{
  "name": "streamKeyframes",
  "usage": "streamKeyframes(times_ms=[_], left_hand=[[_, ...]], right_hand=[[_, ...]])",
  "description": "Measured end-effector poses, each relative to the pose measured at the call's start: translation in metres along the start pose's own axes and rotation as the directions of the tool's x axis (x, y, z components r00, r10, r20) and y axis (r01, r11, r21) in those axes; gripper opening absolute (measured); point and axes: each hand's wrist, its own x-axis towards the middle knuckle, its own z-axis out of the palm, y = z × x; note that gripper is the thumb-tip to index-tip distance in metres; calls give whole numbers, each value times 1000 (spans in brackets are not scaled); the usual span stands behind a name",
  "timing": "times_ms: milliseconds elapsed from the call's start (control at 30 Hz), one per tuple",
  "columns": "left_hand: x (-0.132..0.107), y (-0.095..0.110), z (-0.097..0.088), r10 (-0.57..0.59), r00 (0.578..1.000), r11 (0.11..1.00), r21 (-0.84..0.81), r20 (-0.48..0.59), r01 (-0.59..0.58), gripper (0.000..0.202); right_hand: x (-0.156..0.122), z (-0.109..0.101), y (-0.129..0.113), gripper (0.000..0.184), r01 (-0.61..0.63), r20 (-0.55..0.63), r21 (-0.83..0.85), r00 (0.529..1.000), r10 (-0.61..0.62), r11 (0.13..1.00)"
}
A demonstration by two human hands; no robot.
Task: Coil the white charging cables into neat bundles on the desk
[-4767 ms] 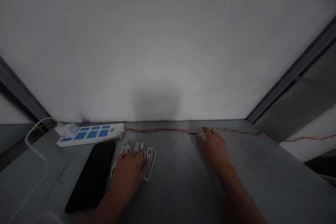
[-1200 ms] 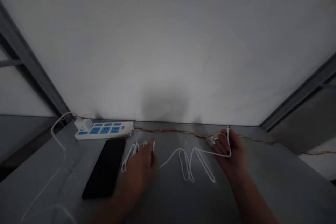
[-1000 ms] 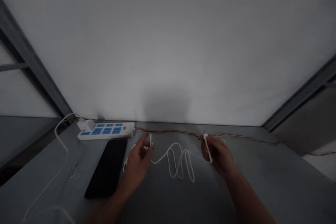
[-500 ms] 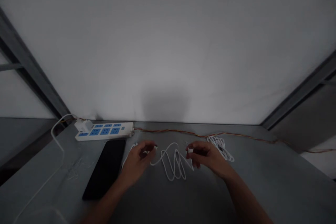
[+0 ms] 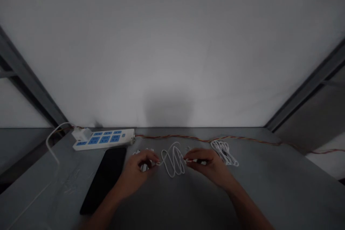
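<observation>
Now left grip (image 5: pixel 134 172) and right grip (image 5: pixel 212 168) pinch the ends of a half-gathered cable (image 5: pixel 172 158); another bundle (image 5: pixel 224 152) lies coiled.

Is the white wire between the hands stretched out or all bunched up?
Bunched up. The white wire lies in loops between the left hand and right hand, each pinching an end.

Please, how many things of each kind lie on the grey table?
Power strip: 1
Black phone: 1
White charger with its lead: 1
White cables: 3, namely loose cable between left hand and right hand, right coil, far coil partly behind the left hand
Red-and-yellow twisted wire: 1
Total: 7
</observation>
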Motion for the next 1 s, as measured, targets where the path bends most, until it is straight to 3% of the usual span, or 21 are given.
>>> streamKeyframes(times_ms=[200,400,1000], left_hand=[[-1,-6,-2,-32,998,999,30,-62,34,4],[1,-5,2,-71,989,997,-5,-128,71,6],[2,-9,5,-82,993,997,-13,-81,81,1]], right_hand=[[2,5,-1,12,13,-58,-6,998,-13,1000],[1,8,2,12,23,-45,-39,999,-25,999],[1,13,10,16,57,-6,-101,998,-58,993]])
